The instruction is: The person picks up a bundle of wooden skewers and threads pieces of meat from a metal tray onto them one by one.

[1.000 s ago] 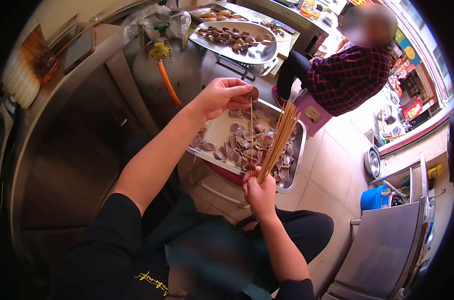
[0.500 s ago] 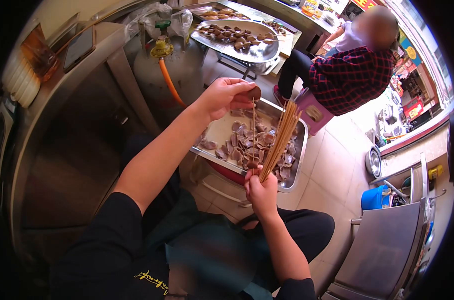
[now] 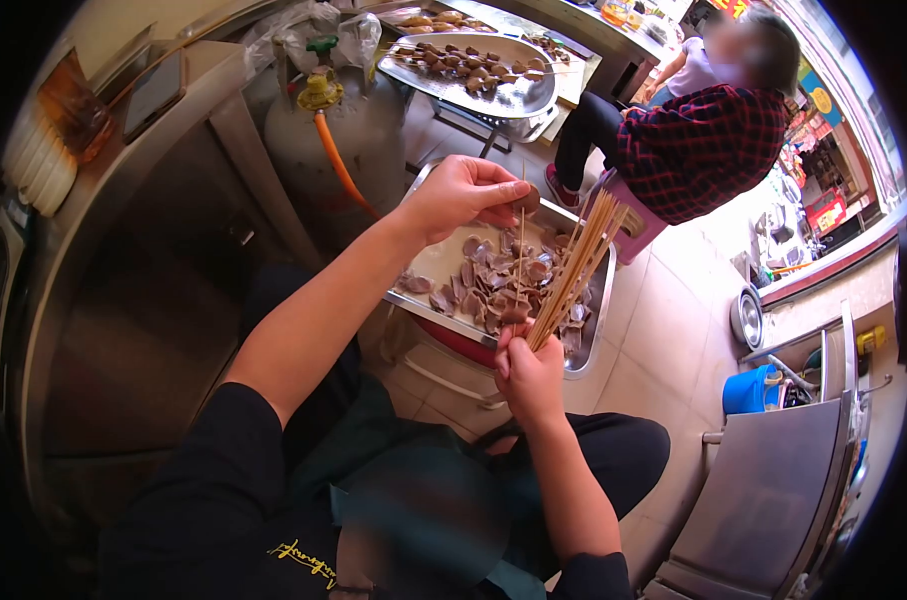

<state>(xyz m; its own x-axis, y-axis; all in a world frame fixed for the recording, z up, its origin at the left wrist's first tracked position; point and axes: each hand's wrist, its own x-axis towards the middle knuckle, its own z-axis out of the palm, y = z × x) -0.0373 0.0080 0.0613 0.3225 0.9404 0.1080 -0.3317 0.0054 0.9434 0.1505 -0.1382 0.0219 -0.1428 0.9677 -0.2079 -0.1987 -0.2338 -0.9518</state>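
Note:
My left hand [image 3: 469, 200] is closed, pinching a brown meat slice [image 3: 527, 201] between thumb and fingers. A single upright bamboo skewer [image 3: 521, 262] meets this slice, and its thin tip shows above it. My right hand [image 3: 531, 372] is wrapped round a bundle of bamboo skewers [image 3: 580, 262] and the lower end of the single one. Just above the right fingers, another meat piece [image 3: 515, 315] sits low on that skewer. Below both hands, many loose meat slices [image 3: 479, 278] lie in a metal tray [image 3: 602, 335] with some pale liquid.
Loaded skewers fill an oval metal platter [image 3: 529, 105] at the back. A gas cylinder [image 3: 324, 150] with an orange hose [image 3: 342, 170] stands left of the tray. Beyond it, a person in a checked shirt [image 3: 709, 150] sits on a pink stool [image 3: 634, 235]. A blue bucket [image 3: 749, 394] is at right.
My left hand has shifted slightly right and down with the slice, and the skewer's tip now shows above that slice. The seated person's head has turned a little.

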